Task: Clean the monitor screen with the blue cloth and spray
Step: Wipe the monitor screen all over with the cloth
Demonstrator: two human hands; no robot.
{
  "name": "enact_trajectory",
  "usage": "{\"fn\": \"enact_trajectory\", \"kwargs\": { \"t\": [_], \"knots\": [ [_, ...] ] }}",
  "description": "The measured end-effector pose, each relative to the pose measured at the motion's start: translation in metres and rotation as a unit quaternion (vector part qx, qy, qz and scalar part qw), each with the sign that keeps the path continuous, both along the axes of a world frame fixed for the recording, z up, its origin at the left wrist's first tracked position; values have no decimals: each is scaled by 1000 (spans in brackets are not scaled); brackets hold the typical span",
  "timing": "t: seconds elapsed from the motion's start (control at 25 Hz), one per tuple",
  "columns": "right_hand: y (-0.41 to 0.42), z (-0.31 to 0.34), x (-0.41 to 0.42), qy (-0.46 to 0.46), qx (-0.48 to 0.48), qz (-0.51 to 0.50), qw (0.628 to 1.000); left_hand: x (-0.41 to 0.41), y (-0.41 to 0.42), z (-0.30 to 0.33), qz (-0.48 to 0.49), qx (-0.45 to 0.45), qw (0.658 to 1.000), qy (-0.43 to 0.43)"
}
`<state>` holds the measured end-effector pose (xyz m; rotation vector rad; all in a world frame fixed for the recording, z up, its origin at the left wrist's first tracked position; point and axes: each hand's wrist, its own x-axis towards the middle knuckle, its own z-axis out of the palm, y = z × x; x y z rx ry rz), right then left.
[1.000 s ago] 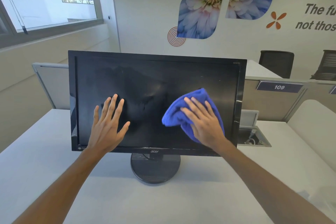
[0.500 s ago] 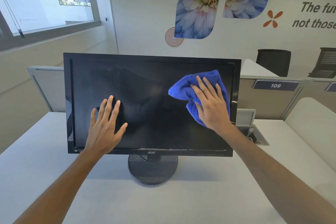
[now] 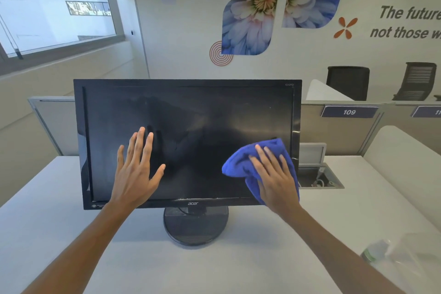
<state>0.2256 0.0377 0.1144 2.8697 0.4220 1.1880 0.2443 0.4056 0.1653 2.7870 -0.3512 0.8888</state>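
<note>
From the head view we see a black flat-panel monitor [image 3: 188, 126] with a glossy frame standing upright on its round black base [image 3: 195, 227], on a pale grey worktop [image 3: 47, 234]. Our left hand [image 3: 137, 169] lies flat on the lower left of the dark screen, fingers straight and spread, holding nothing. Our right hand [image 3: 274, 179] presses a crumpled blue microfibre cloth [image 3: 241, 164] against the monitor's lower right corner, fingers extended over the fabric, which overlaps the right frame edge. A blurred clear plastic bottle [image 3: 377, 253] lies on the worktop well to the right of the monitor, near our right forearm. Behind the monitor stands a grey partition [image 3: 338, 126] labelled 109.
</note>
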Motion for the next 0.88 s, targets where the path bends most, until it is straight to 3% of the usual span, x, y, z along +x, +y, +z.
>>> {"fn": "enact_trajectory", "kwargs": {
  "t": [0.24,0.36,0.88],
  "knots": [
    [-12,115,52,-57,64,-91,992,0,-11,2,-1,18,1000,4],
    [-16,133,61,-53,79,-109,989,1,-11,1,3,20,1000,8],
    [-2,-29,-33,25,95,-95,991,-6,-2,-10,7,30,999,29]
  ]
}}
